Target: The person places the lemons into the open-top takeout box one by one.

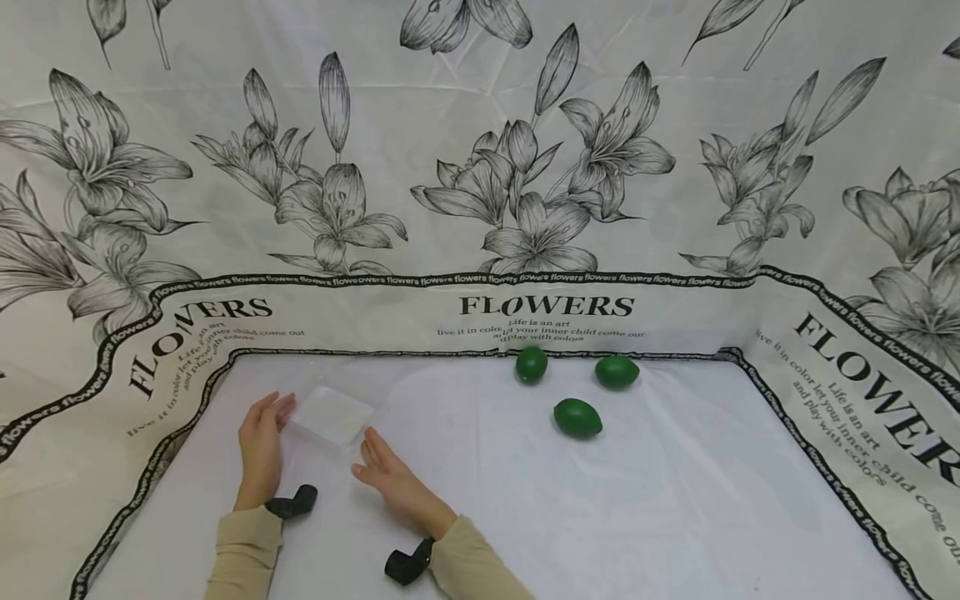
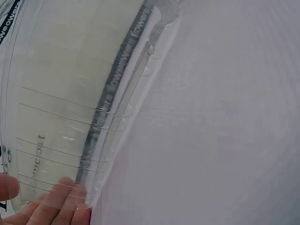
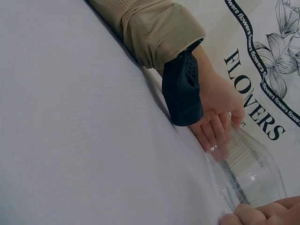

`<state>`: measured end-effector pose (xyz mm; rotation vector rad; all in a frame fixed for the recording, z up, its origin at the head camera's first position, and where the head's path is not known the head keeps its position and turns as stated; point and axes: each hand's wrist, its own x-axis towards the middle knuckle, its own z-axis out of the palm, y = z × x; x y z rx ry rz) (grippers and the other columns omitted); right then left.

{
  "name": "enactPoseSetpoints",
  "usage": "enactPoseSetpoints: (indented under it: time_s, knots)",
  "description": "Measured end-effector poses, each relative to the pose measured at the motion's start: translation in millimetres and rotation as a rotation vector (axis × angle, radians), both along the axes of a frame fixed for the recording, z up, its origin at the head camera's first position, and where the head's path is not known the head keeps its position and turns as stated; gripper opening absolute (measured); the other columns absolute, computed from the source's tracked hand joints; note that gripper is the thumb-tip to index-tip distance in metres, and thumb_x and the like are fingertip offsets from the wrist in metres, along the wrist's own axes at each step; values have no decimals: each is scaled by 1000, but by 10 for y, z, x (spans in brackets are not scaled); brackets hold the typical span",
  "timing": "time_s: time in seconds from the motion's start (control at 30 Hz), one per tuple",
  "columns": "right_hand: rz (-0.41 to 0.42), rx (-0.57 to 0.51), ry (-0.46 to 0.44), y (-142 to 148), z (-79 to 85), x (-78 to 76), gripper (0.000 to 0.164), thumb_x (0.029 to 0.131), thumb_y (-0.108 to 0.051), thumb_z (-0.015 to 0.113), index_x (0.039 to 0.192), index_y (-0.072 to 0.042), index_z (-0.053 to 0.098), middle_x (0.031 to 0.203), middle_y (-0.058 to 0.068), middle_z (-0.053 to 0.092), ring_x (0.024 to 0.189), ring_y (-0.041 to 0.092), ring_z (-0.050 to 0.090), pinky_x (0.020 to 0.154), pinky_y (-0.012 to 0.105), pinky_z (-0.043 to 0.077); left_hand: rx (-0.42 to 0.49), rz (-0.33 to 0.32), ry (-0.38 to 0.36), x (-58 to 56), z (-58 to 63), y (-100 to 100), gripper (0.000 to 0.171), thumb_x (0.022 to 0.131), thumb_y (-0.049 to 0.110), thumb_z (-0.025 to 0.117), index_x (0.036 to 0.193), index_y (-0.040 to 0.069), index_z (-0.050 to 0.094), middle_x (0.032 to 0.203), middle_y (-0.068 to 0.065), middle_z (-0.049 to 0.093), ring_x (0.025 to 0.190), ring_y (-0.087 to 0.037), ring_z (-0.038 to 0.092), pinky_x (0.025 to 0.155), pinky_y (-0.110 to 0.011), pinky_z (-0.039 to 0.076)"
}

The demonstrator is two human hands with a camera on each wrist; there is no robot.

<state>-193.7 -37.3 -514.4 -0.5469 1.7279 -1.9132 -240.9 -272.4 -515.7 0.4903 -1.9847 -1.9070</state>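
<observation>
A clear, shallow plastic box with ridges moulded in its wall is between my two hands at the left of the table. My left hand holds its left end. In the left wrist view the fingers show through the plastic, with the thumb at the rim. From the other side my right hand holds the near right corner, its fingertips right at the edge in the right wrist view. Most of the right hand is out of that view.
Three green limes lie at the back, right of the box: one lime by the rear edge, another lime farther right, a third lime nearer. A white cloth covers the table. Flower-printed curtains enclose the back and sides.
</observation>
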Motion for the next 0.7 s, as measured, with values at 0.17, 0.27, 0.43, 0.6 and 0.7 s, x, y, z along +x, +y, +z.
enactPoseSetpoints:
  time_s: [0.17,0.27,0.43,0.6,0.7]
  knots:
    - [2,-4,-1,9,-12,9,75,104,-27,50,160,-6,5,165,13,9,151,26,11,120,42,12,3,-12,-4,4,7,11,48,107,29,39,147,1,41,142,-17,55,127,-18,54,98,-17,42]
    - [-7,-14,-17,26,-30,19,75,104,-29,51,160,-8,6,165,13,10,151,26,13,120,42,13,8,-30,-5,14,15,22,48,107,29,40,147,1,41,142,-17,54,127,-18,54,101,-19,42]
    - [8,-57,-60,83,-65,43,73,105,-29,48,160,-10,5,165,12,7,151,26,10,120,43,11,4,-83,-15,34,29,37,50,108,31,39,148,1,39,144,-17,52,129,-18,52,106,-24,40]
    - [52,-110,-94,155,-86,88,74,106,-28,47,160,-9,0,166,11,-2,151,29,3,120,45,7,-12,-140,-8,43,20,39,50,108,32,40,148,1,39,143,-17,52,128,-17,53,106,-23,40]
    - [67,-136,-112,203,-85,116,74,106,-28,45,160,-8,-2,166,11,-5,151,30,0,120,45,6,-36,-173,-21,42,13,49,51,108,33,40,148,2,40,144,-16,52,127,-14,53,103,-19,40]
